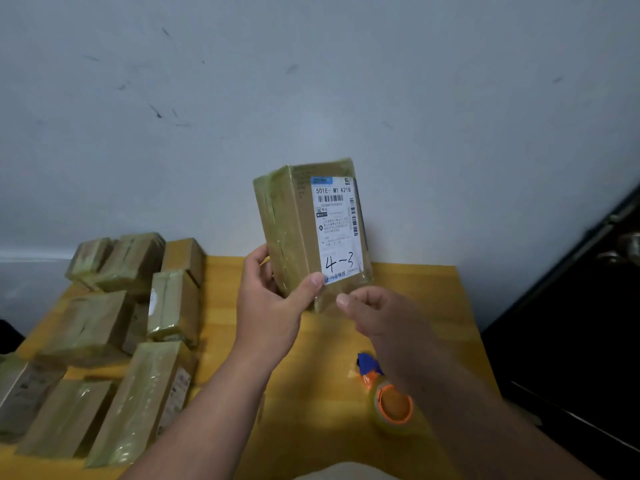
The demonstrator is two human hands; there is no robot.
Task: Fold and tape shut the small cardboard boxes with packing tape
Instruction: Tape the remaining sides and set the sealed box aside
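Left hand [273, 299] grips the cardboard box [311, 230] low down, thumb over its front edge, fingers wrapped behind, holding it upright above the yellow table [433, 296]. Right hand [381, 313] is blurred at the box's bottom corner, at five o'clock from the box; fingers bent, and whether they pinch anything I cannot tell. White label [337, 230] reads "4-3". At six o'clock, the tape roll [394, 407] lies flat. At nine o'clock, the taped boxes [114, 334] crowd together.
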